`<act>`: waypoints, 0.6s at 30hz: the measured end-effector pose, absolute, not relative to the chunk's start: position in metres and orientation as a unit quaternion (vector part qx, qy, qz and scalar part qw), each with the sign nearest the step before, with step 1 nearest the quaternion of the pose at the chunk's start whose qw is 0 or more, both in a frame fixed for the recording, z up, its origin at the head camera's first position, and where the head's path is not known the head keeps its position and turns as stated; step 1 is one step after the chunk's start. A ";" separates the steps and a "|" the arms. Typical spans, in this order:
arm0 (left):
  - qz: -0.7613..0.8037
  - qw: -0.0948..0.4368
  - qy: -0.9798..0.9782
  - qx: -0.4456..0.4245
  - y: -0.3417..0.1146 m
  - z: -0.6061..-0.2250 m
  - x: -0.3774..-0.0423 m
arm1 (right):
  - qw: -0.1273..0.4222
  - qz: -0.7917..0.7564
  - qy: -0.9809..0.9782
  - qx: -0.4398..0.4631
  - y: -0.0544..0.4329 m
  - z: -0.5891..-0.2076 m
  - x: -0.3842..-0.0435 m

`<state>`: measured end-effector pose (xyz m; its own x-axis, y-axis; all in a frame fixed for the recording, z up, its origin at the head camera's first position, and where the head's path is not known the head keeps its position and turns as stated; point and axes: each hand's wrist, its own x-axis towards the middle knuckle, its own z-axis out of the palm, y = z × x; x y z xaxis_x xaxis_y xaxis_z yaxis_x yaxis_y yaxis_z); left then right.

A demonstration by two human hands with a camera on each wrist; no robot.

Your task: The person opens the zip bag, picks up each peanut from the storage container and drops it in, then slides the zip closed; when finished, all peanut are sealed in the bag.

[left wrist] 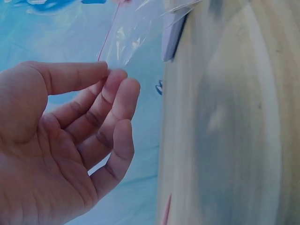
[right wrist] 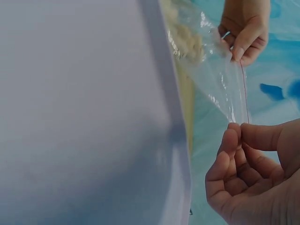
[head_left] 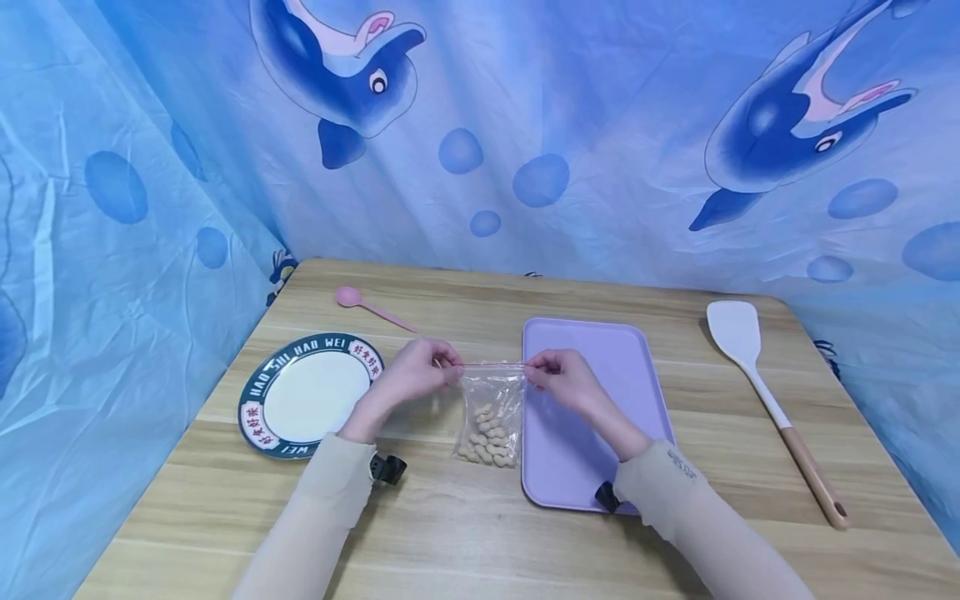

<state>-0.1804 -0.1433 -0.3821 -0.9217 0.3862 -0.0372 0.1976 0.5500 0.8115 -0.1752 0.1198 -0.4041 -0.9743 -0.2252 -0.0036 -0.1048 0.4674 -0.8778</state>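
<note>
A clear zip bag (head_left: 492,417) with a red line along its top edge hangs between both hands in the head view. Several peanuts (head_left: 491,437) lie in its lower part. My left hand (head_left: 422,368) pinches the bag's top left corner between thumb and fingertips; the left wrist view shows this pinch (left wrist: 108,70) close up. At the top right corner, my right hand (head_left: 562,375) pinches the bag the same way, over the purple tray (head_left: 592,492). The right wrist view shows the zip bag (right wrist: 225,89) stretched between the two hands.
To the left sits a white plate (head_left: 318,400) with a dark green lettered rim. Behind it lies a pink spoon (head_left: 375,310). A white spatula (head_left: 738,329) with a wooden handle lies on the right of the wooden table (head_left: 450,542). A blue dolphin curtain (head_left: 600,167) hangs behind.
</note>
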 end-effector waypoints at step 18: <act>0.336 0.100 0.929 0.120 -0.132 -0.398 -0.202 | 0.146 -0.467 0.866 -0.104 0.129 -0.415 -0.205</act>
